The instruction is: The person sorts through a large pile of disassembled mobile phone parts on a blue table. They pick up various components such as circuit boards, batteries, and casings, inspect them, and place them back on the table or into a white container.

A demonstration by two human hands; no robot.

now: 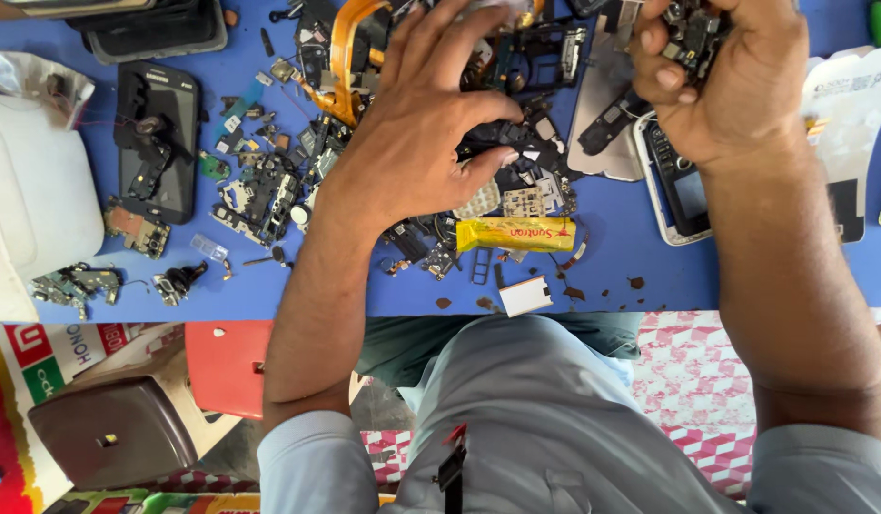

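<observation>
My left hand [416, 124] reaches over a heap of small dark phone parts [516, 157] on the blue table [269, 286], fingers spread and curled, the thumb touching black pieces. My right hand [721, 71] is closed around a handful of dark circuit parts [692, 33] at the top right, above a white phone [673, 181] lying face up. A yellow tube [516, 233] lies just below the left hand.
A black phone [159, 143] with parts on it lies at left, next to a white plastic container [40, 190]. Circuit boards and an orange flex strip [343, 57] litter the table. A red stool [226, 362] and a brown seat [112, 433] stand below the table edge.
</observation>
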